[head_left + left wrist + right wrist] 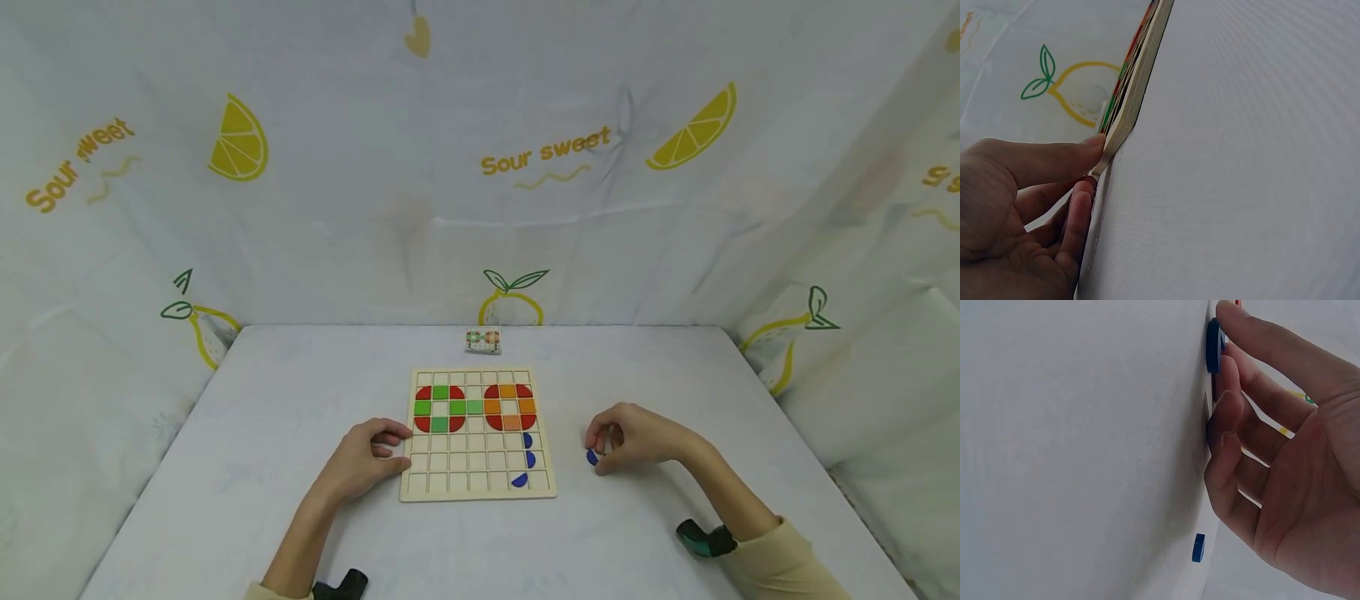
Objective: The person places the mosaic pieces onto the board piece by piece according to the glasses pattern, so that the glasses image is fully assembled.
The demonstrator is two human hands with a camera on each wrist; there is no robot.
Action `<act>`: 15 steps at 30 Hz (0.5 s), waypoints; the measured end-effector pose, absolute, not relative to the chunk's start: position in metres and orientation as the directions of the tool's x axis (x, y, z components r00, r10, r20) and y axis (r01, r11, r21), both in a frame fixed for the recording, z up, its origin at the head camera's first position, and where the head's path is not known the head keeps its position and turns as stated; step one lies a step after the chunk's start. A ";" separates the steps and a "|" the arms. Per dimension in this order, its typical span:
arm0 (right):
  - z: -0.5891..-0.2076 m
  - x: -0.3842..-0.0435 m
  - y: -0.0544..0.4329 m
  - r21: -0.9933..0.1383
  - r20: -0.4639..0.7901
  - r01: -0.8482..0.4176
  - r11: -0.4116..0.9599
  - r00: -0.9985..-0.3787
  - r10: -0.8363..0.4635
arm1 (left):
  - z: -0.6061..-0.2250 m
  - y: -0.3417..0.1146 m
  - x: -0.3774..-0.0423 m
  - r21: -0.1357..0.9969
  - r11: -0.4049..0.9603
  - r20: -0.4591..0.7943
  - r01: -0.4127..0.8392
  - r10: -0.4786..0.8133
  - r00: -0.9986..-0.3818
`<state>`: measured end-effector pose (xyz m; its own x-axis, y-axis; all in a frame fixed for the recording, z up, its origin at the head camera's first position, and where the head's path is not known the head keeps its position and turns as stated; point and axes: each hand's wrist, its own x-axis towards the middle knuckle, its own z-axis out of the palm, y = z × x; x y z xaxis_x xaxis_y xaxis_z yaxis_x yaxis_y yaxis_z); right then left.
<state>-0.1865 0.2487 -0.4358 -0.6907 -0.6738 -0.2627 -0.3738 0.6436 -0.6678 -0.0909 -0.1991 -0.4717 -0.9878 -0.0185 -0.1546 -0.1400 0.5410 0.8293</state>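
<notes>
My left hand rests at the left edge of a square wooden puzzle board, its thumb and relaxed fingers touching the rim. Red, green and orange pieces make two ring shapes on the board's upper grid, joined by a light green square. Three blue half-round pieces, one of them at the bottom, lie at the board's lower right. To the right of the board, my right hand pinches a blue half-round piece between thumb and fingers, low at the table. Part of that piece is covered by the fingers.
Another blue piece lies on the white tablecloth below the right hand in the right wrist view. Behind the board stands a small pattern card. A white lemon-print curtain closes off the back and sides.
</notes>
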 end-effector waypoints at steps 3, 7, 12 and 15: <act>-0.435 -0.185 0.248 -0.669 -0.262 -0.374 0.642 -0.689 -0.675 | -0.472 -0.199 -0.091 0.829 0.541 -0.154 -0.139 -0.018 -0.988; -0.435 -0.186 0.247 -0.668 -0.264 -0.379 0.641 -0.685 -0.679 | -0.472 -0.199 -0.090 0.832 0.538 -0.152 -0.139 -0.019 -0.988; -0.437 -0.187 0.248 -0.666 -0.285 -0.362 0.652 -0.684 -0.672 | -0.472 -0.200 -0.090 0.832 0.538 -0.147 -0.134 -0.018 -0.989; -0.440 -0.189 0.250 -0.668 -0.301 -0.346 0.659 -0.684 -0.665 | -0.472 -0.200 -0.090 0.834 0.536 -0.145 -0.131 -0.016 -0.989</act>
<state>-0.1890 0.2501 -0.4399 -0.6841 -0.6646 -0.3007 -0.3460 0.6585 -0.6683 -0.0903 -0.2000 -0.4725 -0.9892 -0.0160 -0.1455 -0.1313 0.5356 0.8342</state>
